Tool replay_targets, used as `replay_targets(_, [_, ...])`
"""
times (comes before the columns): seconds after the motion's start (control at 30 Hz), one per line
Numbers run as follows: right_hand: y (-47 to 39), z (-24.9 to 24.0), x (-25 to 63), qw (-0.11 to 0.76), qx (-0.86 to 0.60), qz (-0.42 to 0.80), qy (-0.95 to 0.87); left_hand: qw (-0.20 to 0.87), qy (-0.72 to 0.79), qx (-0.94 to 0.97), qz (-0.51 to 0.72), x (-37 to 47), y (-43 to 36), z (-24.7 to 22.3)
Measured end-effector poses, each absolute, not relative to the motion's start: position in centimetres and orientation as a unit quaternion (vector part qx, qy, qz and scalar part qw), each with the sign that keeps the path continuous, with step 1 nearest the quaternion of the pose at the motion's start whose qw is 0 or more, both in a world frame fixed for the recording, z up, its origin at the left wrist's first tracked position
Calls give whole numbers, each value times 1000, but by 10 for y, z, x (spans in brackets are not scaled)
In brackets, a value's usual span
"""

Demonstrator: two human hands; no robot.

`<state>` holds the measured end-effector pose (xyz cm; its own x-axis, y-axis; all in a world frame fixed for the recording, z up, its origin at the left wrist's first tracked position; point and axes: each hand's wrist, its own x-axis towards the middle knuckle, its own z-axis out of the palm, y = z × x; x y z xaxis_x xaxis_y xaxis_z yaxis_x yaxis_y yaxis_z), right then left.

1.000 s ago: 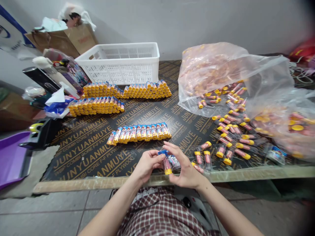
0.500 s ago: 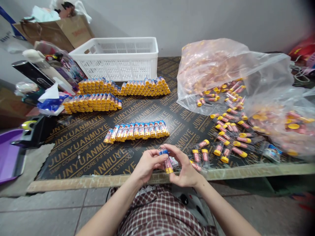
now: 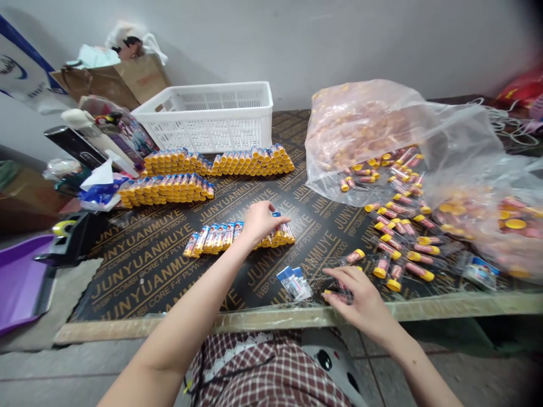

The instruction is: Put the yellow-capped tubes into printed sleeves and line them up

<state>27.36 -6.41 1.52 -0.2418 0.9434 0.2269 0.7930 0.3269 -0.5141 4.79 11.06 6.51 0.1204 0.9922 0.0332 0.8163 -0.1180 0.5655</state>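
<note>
My left hand (image 3: 259,223) is over the right part of a short row of labelled tubes (image 3: 220,236). Its thumb and fingers pinch a small blue-topped tube (image 3: 277,217) at the top of that row. The tubes in the row have blue and white labels and yellow ends. Near the table's front edge, my right hand (image 3: 356,297) has thumb and fingers apart around loose clear tubes (image 3: 339,291) with yellow caps, partly hidden by the fingers. Left of it lie small flat blue-and-clear wrappers or labels (image 3: 294,282).
Stacked labelled tubes (image 3: 167,189) lie in front of a white plastic basket (image 3: 212,127). Yellow-capped tubes (image 3: 394,249) spill from a large clear plastic bag (image 3: 360,124) on the right. A purple dustpan (image 3: 25,277) is at the far left, beside the black plywood tabletop (image 3: 139,260).
My left hand has carried the tube forward from the table's front edge to the row. My right hand has let go of it and moved right to the loose tubes. The view has shifted slightly.
</note>
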Motion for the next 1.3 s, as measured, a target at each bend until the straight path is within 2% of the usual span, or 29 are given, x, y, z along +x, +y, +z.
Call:
replay_targets(0.13, [-76, 10, 277, 211, -573, 124, -782, 174, 638, 736, 142, 54, 113, 69])
replay_targets(0.3, [-79, 7, 278, 173, -583, 99, -788, 142, 637, 730, 200, 48, 72, 79])
replay_targets(0.43, [-76, 8, 280, 129, -584, 104, -794, 248, 597, 752, 125, 42, 21, 48])
replay_targets(0.57, [-69, 18, 281, 97, -569, 128, -806, 257, 628, 726, 108, 41, -8, 9])
replay_targets(0.93, [-52, 23, 257, 334, -598, 362, -633, 235, 622, 735, 134, 44, -16, 2])
replay_targets(1.13, [-55, 17, 248, 410, -603, 341, -593, 228, 611, 740, 165, 43, -17, 4])
replay_targets(1.2, [-57, 17, 247, 435, -603, 329, -582, 266, 604, 722, 208, 43, -16, 5])
replay_targets(1.3, [-61, 20, 245, 472, -599, 292, -577, 418, 596, 618, 296, 44, -13, 3])
